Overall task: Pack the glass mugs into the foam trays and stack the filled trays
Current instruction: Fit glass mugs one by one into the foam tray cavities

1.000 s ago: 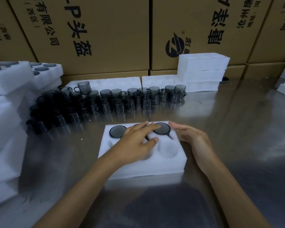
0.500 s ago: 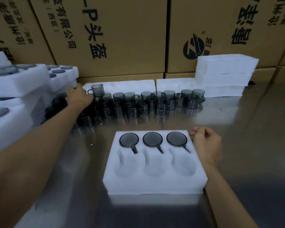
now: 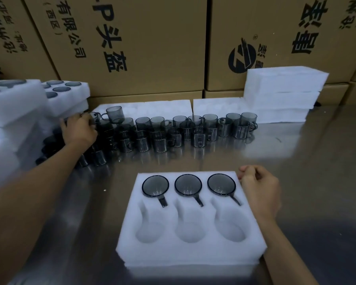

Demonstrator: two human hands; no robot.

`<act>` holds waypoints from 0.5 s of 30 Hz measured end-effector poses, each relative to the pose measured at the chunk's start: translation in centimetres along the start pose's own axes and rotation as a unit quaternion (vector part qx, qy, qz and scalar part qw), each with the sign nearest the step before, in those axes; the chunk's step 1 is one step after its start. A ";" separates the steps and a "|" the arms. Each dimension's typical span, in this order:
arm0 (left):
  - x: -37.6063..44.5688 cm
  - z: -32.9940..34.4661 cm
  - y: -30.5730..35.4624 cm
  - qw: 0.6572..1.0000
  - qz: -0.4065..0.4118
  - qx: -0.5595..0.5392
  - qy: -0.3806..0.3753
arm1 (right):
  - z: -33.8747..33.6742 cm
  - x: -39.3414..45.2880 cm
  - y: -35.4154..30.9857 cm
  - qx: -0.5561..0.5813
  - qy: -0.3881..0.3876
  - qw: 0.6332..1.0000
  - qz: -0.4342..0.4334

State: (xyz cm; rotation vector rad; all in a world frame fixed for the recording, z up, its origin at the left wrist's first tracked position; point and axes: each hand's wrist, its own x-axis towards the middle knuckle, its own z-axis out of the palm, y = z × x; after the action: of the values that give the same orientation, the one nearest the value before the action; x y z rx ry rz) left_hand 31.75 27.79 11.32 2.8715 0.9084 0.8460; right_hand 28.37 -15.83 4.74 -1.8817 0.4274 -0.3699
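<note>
A white foam tray (image 3: pixel 191 249) lies in front of me on the steel table. Its far row holds three grey glass mugs (image 3: pixel 188 185) with handles pointing toward me; the three near pockets are empty. A long cluster of loose glass mugs (image 3: pixel 160 134) stands behind the tray. My left hand (image 3: pixel 78 130) reaches into the left end of that cluster, fingers curled round a mug (image 3: pixel 93 117) there. My right hand (image 3: pixel 259 190) rests against the tray's far right corner, fingers curled in, holding nothing.
Stacks of filled foam trays (image 3: pixel 14 103) stand at the left, one more behind them (image 3: pixel 70 93). Flat foam trays (image 3: pixel 148 109) lie at the back, with a stack of foam (image 3: pixel 284 85) at the right. Cardboard boxes (image 3: pixel 142 38) wall the far side. Bare steel table (image 3: pixel 317 182) shows right.
My left hand left the tray and reached back left into the mug cluster, then closed on a mug. My right hand curled up at the tray's corner.
</note>
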 end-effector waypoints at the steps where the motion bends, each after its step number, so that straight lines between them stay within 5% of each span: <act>1: -0.3 -0.4 0.1 1.000 0.003 -0.006 0.010 | 0.0 0.0 0.0 -0.001 -0.003 1.000 0.000; 8: -6.1 -4.3 3.8 0.966 -0.035 -0.230 0.114 | -0.9 -0.7 -0.7 0.017 -0.031 0.999 0.004; 15: -16.6 -8.3 9.6 0.898 0.105 -0.428 0.010 | -2.7 -0.7 -0.6 0.145 -0.077 0.986 0.008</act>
State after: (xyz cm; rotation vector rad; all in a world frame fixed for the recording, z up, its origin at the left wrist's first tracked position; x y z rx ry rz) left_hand 21.32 9.65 11.81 2.1809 0.1247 0.9673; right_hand 26.57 -17.55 6.12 -1.6086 0.2693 -0.2586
